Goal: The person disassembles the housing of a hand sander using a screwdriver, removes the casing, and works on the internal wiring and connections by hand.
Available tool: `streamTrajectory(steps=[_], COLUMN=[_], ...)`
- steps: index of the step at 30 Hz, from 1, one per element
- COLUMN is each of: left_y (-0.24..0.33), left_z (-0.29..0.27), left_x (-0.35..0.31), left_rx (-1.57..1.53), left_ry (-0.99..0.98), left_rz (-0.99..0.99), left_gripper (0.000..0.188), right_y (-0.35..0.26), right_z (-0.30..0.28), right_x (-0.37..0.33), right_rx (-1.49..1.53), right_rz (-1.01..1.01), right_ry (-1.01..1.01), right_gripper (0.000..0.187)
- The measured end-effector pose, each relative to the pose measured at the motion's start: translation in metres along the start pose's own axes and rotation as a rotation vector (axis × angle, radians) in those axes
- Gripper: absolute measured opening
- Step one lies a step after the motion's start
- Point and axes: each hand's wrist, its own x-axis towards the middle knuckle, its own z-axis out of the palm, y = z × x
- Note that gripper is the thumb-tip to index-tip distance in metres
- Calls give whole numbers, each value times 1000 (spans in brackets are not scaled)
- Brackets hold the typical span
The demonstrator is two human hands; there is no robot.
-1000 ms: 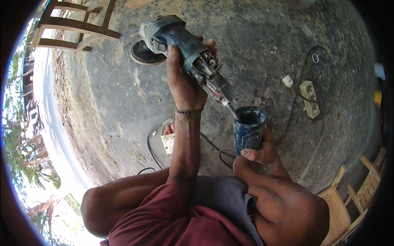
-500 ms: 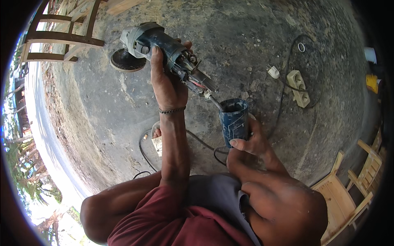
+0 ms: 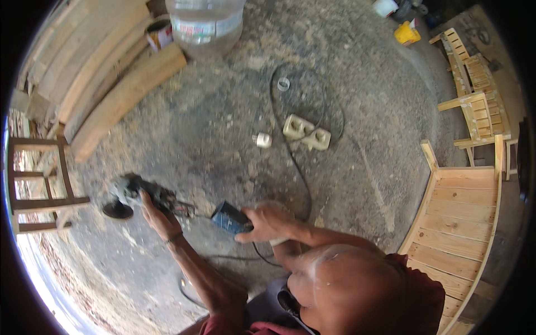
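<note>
My left hand point(image 3: 159, 216) is wrapped round the body of an angle grinder point(image 3: 134, 190), whose disc point(image 3: 117, 210) points to the left. Bare wiring and inner parts show at the grinder's rear end, where its casing is off. In my right hand point(image 3: 267, 222) is the blue tubular rear housing point(image 3: 229, 218) of the grinder, worn and paint-smeared, held with its open end toward the grinder. A cord runs between the grinder and the housing, leaving a gap between the two. Behind the housing the black cable point(image 3: 262, 255) trails down to the floor.
Ahead on the concrete lie a white extension socket point(image 3: 306, 133), a white plug point(image 3: 262, 140) and a tape ring point(image 3: 283, 84). Wooden planks point(image 3: 131, 100), a paint can point(image 3: 159, 34) and a large clear water bottle point(image 3: 206, 28) stand far left. Wooden chairs point(image 3: 458, 218) stand at right.
My view has swung to the right and upward, bringing in the planks, bottle and more of the chairs. Both hands keep their hold on the grinder and housing.
</note>
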Motion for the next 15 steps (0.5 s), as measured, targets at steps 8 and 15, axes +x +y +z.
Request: streamTrajectory(steps=[8,15], left_y=[-30,-51], left_z=[-44,-43], left_x=[25,29], left_rx=[413,407], left_ry=[-7,22], left_rz=[-69,81], left_gripper=[62,55], right_y=[5,8], right_z=[38,38], right_x=[24,27], right_rx=[-224,-241], right_rz=[100,57], right_ry=[-104,-203], right_gripper=[76,82])
